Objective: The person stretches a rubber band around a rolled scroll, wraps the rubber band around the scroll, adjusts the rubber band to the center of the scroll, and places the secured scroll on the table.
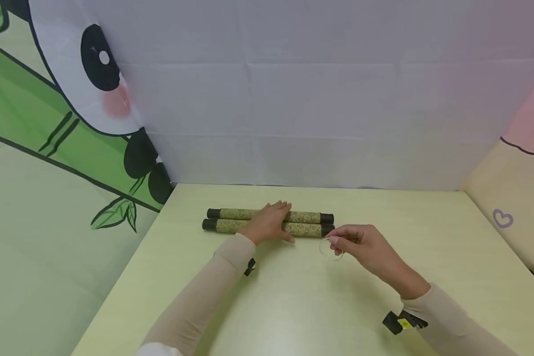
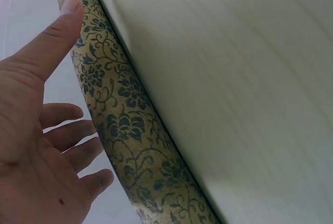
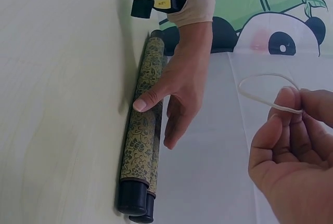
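Two scrolls lie side by side on the table, wrapped in gold cloth with a dark floral pattern and capped in black: a near scroll (image 1: pixel 309 230) and a far scroll (image 1: pixel 311 217). My left hand (image 1: pixel 269 222) reaches across both, its thumb against the near one and its fingers extended over the far one. In the left wrist view, the patterned near scroll (image 2: pixel 125 109) runs beside the thumb and relaxed fingers. Just off the scrolls' right ends, my right hand (image 1: pixel 367 247) pinches a thin whitish rubber band (image 3: pixel 260 101) between thumb and forefinger, and its loop hangs slack.
The pale yellow table (image 1: pixel 293 306) meets a light cloth backdrop (image 1: pixel 316 123) just behind the scrolls. A printed panda and bamboo panel (image 1: pixel 71 133) stands at the left, and another printed panel (image 1: pixel 507 198) borders the right side.
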